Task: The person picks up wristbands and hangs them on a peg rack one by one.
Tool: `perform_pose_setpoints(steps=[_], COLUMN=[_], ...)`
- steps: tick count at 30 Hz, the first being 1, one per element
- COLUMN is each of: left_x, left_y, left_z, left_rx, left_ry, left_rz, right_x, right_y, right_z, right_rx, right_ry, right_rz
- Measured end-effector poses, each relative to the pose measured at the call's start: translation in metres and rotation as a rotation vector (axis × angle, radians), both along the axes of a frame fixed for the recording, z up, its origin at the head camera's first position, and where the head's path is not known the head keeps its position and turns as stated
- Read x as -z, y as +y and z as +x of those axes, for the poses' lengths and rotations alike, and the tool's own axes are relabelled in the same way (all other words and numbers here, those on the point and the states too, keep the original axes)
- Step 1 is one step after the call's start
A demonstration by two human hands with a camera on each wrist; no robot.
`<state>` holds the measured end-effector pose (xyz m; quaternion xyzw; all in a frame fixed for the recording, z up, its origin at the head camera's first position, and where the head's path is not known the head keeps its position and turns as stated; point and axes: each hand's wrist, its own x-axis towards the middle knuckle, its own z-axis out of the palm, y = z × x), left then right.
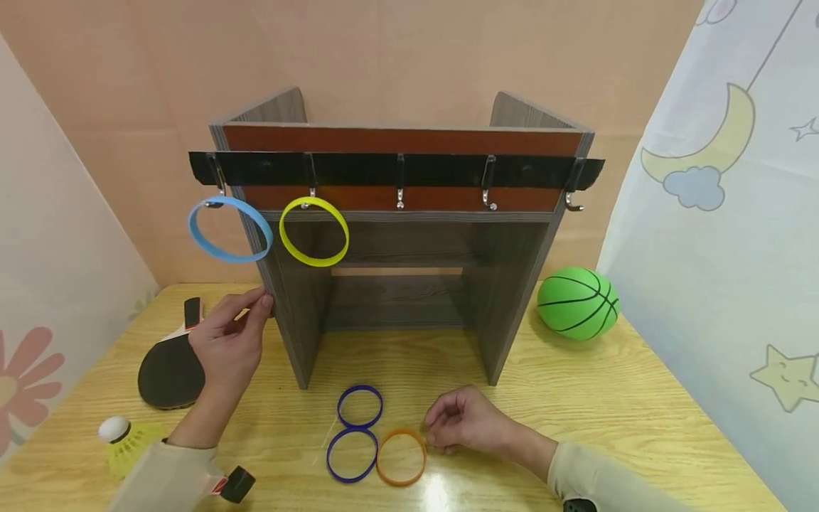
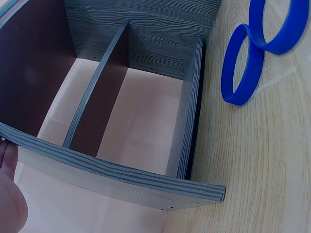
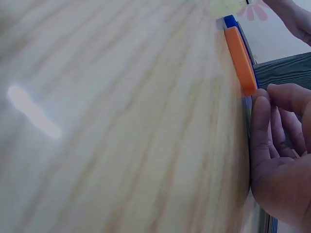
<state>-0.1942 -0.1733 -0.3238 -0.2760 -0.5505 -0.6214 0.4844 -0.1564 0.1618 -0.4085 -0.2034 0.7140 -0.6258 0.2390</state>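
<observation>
In the head view my left hand [image 1: 230, 334] is at the left side panel [image 1: 284, 313] of a grey wooden shelf unit, its bent fingers and thumb touching the panel's outer side. My right hand [image 1: 470, 423] rests low over the table, fingers loosely curled, fingertips beside an orange ring [image 1: 402, 482]. Two dark blue rings, an upper ring [image 1: 360, 387] and a lower ring [image 1: 350, 479], lie left of it. Above, a light blue ring [image 1: 230, 258] hangs from the leftmost hook and a yellow ring [image 1: 313, 263] from the second hook.
A black rail [image 1: 441, 171] with several metal hooks runs across the shelf unit's top front. At right sits a green ball [image 1: 579, 304]. A black table tennis paddle [image 1: 169, 373] and a yellow shuttlecock [image 1: 131, 444] lie at left. Patterned cloths border the wooden table [image 1: 576, 398].
</observation>
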Motion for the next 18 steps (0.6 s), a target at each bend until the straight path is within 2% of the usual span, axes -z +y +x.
perform_pose_setpoints(steps=[11, 18], left_x=[-0.001, 0.005], left_y=[0.001, -0.002], left_z=[0.001, -0.005], left_rx=[0.015, -0.036], left_ry=[-0.006, -0.005], left_rz=[0.004, 0.000], right_x=[0.006, 0.003], right_y=[-0.008, -0.013], right_z=[0.001, 0.001], right_rx=[0.022, 0.020], right_ry=[0.085, 0.088], right_rz=[0.080, 0.123])
